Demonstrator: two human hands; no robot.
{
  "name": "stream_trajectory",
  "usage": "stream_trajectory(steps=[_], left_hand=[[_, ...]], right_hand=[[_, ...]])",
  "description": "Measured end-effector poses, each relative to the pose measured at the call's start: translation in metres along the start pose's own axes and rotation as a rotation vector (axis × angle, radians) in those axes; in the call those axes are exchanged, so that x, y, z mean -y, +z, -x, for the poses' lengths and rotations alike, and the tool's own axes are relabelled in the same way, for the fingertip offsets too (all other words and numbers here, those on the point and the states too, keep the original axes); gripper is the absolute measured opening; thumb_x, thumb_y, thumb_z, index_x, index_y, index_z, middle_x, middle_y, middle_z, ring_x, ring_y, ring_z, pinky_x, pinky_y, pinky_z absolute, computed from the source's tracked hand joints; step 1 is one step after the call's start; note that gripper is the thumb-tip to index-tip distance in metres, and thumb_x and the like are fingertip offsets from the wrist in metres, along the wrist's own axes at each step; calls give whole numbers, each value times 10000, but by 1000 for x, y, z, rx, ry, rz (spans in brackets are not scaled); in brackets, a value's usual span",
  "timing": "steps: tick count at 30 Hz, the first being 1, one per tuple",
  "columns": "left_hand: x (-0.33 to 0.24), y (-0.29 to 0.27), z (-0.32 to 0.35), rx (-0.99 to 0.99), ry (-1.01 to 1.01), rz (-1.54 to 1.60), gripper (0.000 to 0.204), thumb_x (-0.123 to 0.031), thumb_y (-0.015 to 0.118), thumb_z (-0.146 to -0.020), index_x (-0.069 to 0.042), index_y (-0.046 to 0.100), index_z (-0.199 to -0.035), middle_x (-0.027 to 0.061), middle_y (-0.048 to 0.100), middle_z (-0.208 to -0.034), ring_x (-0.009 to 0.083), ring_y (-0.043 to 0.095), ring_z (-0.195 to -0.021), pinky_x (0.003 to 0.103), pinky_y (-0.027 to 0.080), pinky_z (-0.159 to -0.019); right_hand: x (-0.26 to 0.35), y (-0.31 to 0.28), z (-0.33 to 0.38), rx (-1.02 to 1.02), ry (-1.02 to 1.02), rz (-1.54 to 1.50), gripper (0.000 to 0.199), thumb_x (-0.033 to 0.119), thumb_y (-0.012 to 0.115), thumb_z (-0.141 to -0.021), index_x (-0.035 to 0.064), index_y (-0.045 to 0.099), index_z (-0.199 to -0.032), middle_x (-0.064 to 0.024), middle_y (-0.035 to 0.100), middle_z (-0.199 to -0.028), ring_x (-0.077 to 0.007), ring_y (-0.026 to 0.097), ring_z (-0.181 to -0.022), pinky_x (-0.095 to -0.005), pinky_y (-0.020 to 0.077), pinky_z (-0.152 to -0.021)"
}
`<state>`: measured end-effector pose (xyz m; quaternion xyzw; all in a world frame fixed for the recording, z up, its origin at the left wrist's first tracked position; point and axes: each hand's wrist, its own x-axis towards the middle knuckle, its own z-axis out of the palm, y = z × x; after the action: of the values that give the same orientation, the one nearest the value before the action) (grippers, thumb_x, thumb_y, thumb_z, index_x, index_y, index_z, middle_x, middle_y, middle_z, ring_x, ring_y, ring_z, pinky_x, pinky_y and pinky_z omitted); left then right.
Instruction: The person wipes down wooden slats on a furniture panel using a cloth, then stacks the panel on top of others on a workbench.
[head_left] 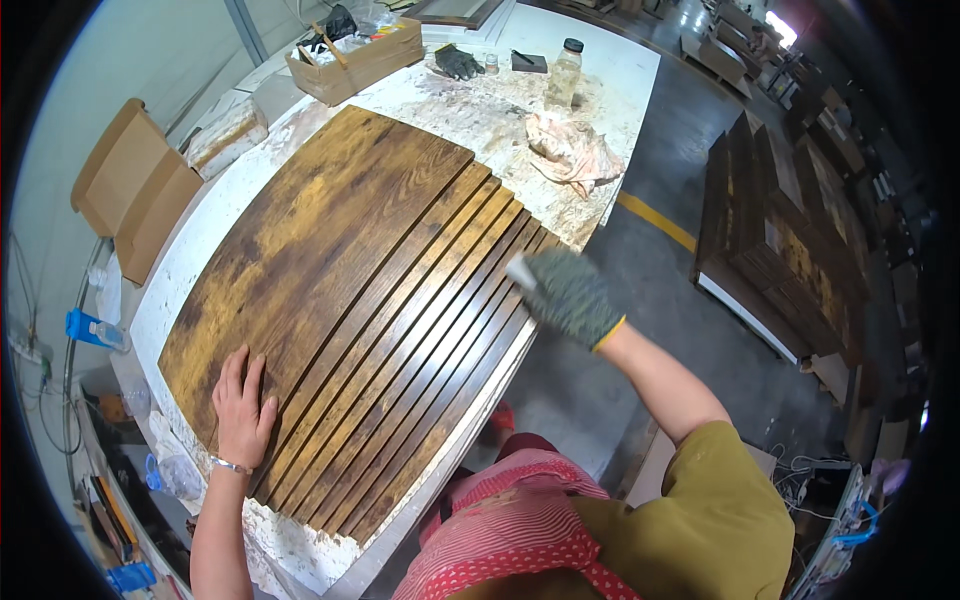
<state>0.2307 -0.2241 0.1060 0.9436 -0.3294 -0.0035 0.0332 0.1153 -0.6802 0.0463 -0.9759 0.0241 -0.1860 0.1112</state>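
Note:
A stack of dark brown wood-grain boards (330, 200) lies fanned out in steps on the table, each lower board showing a strip along its edge nearer me. My bare left hand (242, 405) rests on the top board close to its left end, fingers stretched out. At the right ends of the lower boards is my right hand (572, 295), in a dark grey-green knit glove. Its fingers are closed on a small whitish piece (520, 270), whose kind I cannot make out, held against or just over the board edges.
The white, stained worktable (480, 115) carries a crumpled rag (570, 152), a dark-lidded jar (565, 73), a spare glove (458, 62) and a cardboard box of supplies (360, 60). An open carton (140, 190) stands at left. Stacked panels (785, 240) stand across the floor at right.

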Motion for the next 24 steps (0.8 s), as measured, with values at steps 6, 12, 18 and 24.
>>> stream_trajectory(steps=[6, 12, 18, 24], left_hand=[[1, 0, 3, -1, -1, -14, 556, -367, 429, -877, -77, 383, -1350, 153, 294, -1436, 352, 266, -1323, 460, 213, -1060], [0, 2, 0, -14, 12, -9, 551, -373, 421, -885, -84, 383, -1352, 151, 297, -1435, 354, 269, -1324, 461, 211, -1063], [1, 2, 2, 2, -6, -10, 547, -381, 413, -891, -88, 384, -1352, 152, 306, -1428, 356, 272, -1320, 460, 212, -1061], [-2, 0, -3, -8, 15, -12, 552, -390, 418, -887, -85, 391, -1347, 151, 309, -1425, 354, 279, -1315, 460, 216, -1056]], right_hand=[[-34, -22, -32, 191, 279, 91, 358, 291, 564, -790, 31, 614, -1031, -191, 586, -912, -328, 578, -863, -423, 462, -767], [-39, -16, -32, -152, 258, -40, 398, 349, 566, -813, 44, 615, -1064, -177, 585, -939, -337, 565, -904, -429, 446, -780], [11, -13, -11, 145, -97, -90, 409, 278, 604, -772, 37, 590, -1101, -165, 582, -984, -341, 546, -945, -425, 444, -795], [-40, -11, -31, -118, 180, 8, 358, 245, 571, -774, 29, 603, -1057, -168, 584, -953, -344, 549, -907, -426, 451, -794]])
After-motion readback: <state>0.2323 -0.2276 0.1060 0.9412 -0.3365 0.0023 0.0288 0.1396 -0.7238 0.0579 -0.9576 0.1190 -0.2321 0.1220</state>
